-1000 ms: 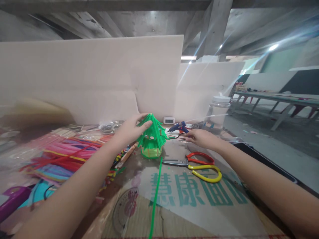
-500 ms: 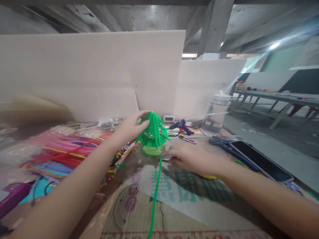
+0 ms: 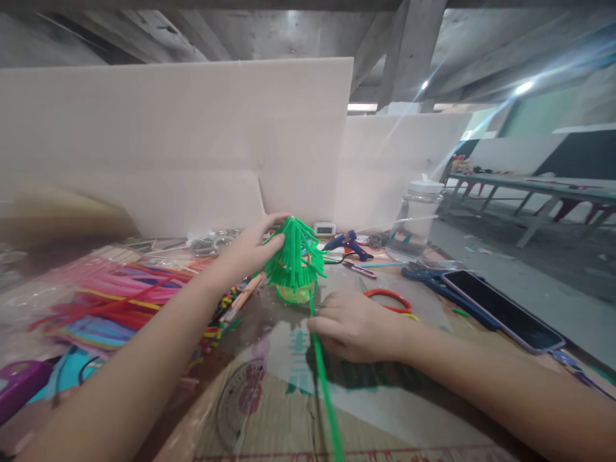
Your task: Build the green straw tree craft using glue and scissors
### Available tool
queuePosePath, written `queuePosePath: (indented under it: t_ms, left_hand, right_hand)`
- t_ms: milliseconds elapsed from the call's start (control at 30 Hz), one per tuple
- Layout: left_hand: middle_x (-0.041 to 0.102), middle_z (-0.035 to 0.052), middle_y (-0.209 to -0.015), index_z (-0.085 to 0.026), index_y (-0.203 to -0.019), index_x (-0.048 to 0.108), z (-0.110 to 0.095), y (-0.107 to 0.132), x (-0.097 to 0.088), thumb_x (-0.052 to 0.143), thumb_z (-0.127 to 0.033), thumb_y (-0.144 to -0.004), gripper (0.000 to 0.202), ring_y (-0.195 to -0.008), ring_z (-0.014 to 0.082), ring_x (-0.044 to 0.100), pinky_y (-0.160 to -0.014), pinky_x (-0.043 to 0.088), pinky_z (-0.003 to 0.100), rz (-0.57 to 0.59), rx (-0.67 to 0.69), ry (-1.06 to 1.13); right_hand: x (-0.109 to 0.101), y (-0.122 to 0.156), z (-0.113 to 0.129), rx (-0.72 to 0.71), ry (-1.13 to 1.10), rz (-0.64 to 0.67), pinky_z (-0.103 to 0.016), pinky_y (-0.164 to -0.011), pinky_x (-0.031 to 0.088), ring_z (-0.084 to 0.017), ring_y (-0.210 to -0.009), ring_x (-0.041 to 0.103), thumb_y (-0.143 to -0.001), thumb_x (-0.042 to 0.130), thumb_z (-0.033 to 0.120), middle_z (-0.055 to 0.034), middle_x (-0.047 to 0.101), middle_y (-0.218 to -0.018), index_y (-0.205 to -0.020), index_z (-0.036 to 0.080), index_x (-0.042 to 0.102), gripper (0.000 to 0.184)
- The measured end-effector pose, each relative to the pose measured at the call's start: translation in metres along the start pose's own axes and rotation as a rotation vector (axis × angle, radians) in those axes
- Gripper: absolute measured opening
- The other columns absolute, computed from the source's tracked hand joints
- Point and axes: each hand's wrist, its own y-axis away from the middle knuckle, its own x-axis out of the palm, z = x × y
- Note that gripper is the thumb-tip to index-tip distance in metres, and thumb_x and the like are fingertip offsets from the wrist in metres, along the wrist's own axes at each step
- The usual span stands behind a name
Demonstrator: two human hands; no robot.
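Note:
A small tree-like model (image 3: 297, 256) made of green pipe cleaners stands upright on the table, with a pale yellow-green base. My left hand (image 3: 270, 239) grips its upper left side, fingers behind the top and thumb in front. To the right of the base, my right hand (image 3: 349, 324) is closed around a long green pipe cleaner (image 3: 323, 378), held near its far end. That strip runs from the model's base toward me, its near end blurred. Orange-handled scissors (image 3: 392, 296) lie just beyond my right hand, partly hidden by it.
Bundles of coloured pipe cleaners (image 3: 125, 295) lie at left, by a purple tool (image 3: 22, 388). Behind the model are a blue glue gun (image 3: 353, 245) and a small digital clock (image 3: 325, 228). A water bottle (image 3: 416, 221) and a phone (image 3: 503, 311) are at right. White boards (image 3: 192, 141) close off the back.
My right hand has come down and closed on the green pipe cleaner, whose near end has swung to the right. The scissors' orange handle now shows. My left hand stays on the model.

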Motion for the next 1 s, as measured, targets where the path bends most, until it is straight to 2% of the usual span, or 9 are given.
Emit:
queuePosePath:
  t_ms: [133,267,333,433,533,633,733,833,1000]
  left_hand:
    - [0.057,0.0095,-0.137,-0.018,-0.138,0.048,-0.004,0.0,0.0,0.045,-0.032,-0.089,0.052,-0.125,0.0244,0.054,-0.108,0.042,0.042,0.011,0.0,0.01]
    - [0.055,0.0087,-0.139,-0.018,-0.14,0.046,-0.013,0.003,-0.001,0.044,-0.029,-0.088,0.053,-0.127,0.0251,0.052,-0.111,0.037,0.044,0.029,-0.006,0.008]
    - [0.055,0.0076,-0.14,-0.019,-0.138,0.047,-0.015,0.003,-0.001,0.043,-0.027,-0.088,0.052,-0.127,0.0246,0.052,-0.111,0.038,0.044,0.043,-0.002,0.023]
    - [0.058,0.0071,-0.137,-0.02,-0.134,0.05,-0.015,0.003,-0.002,0.044,-0.026,-0.087,0.048,-0.126,0.0239,0.053,-0.11,0.039,0.043,0.048,0.008,0.029]
    - [0.061,0.0064,-0.131,-0.02,-0.128,0.054,-0.017,0.003,-0.001,0.044,-0.03,-0.089,0.042,-0.124,0.0233,0.054,-0.109,0.04,0.042,0.013,0.007,0.017]
    - [0.064,0.0069,-0.125,-0.02,-0.122,0.058,-0.023,0.004,-0.001,0.048,-0.042,-0.091,0.039,-0.118,0.0244,0.058,-0.105,0.043,0.041,-0.031,-0.019,0.004]
    - [0.066,0.0071,-0.117,-0.02,-0.118,0.058,-0.031,0.007,0.0,0.055,-0.049,-0.087,0.042,-0.11,0.0257,0.062,-0.097,0.048,0.041,-0.059,-0.022,-0.062]
    - [0.067,0.0061,-0.11,-0.02,-0.113,0.059,-0.034,0.007,0.002,0.056,-0.046,-0.086,0.037,-0.103,0.0251,0.064,-0.092,0.051,0.04,-0.086,-0.002,-0.108]
    - [0.068,0.004,-0.105,-0.02,-0.109,0.06,-0.036,0.007,0.001,0.054,-0.043,-0.086,0.033,-0.098,0.023,0.065,-0.091,0.05,0.037,-0.099,-0.031,-0.13]
  right_hand:
    - [-0.034,0.0,-0.001,0.184,-0.264,-0.277,-0.029,-0.069,0.05,-0.017,-0.08,0.067,-0.096,0.048,0.035,-0.0076,0.074,-0.093,-0.11,0.015,0.063,0.029]
    - [-0.056,0.001,0.0,0.379,-0.273,-0.23,-0.027,-0.08,0.054,-0.017,-0.094,0.07,-0.094,0.053,0.043,-0.0066,0.075,-0.108,-0.116,0.019,0.063,0.035]
    - [-0.056,0.003,-0.002,0.362,-0.199,-0.273,-0.028,-0.088,0.053,-0.017,-0.101,0.069,-0.093,0.056,0.036,-0.0058,0.074,-0.112,-0.12,0.021,0.061,0.031]
    - [-0.051,0.003,-0.003,0.281,-0.143,-0.396,-0.032,-0.095,0.051,-0.015,-0.107,0.067,-0.096,0.048,0.019,-0.0047,0.072,-0.115,-0.124,0.022,0.058,0.03]
    - [-0.05,0.0,-0.002,0.346,-0.166,-0.359,-0.034,-0.093,0.051,-0.016,-0.109,0.065,-0.095,0.04,0.01,-0.0075,0.07,-0.12,-0.129,0.019,0.057,0.039]
    - [-0.05,-0.003,-0.005,0.473,-0.246,-0.344,-0.03,-0.085,0.052,-0.016,-0.098,0.068,-0.095,0.043,0.016,-0.0071,0.073,-0.113,-0.126,0.017,0.062,0.036]
    - [-0.045,-0.004,-0.014,0.633,-0.322,-0.428,-0.026,-0.076,0.051,-0.016,-0.083,0.069,-0.093,0.053,0.029,-0.0034,0.077,-0.093,-0.101,0.018,0.074,0.024]
    - [-0.039,-0.006,-0.022,0.753,-0.377,-0.353,-0.024,-0.068,0.047,-0.014,-0.072,0.067,-0.092,0.055,0.029,-0.0012,0.076,-0.078,-0.082,0.018,0.074,0.024]
    - [-0.039,-0.011,-0.016,0.67,-0.46,-0.042,-0.024,-0.065,0.042,-0.014,-0.071,0.063,-0.094,0.05,0.026,-0.0018,0.073,-0.08,-0.085,0.018,0.072,0.025]
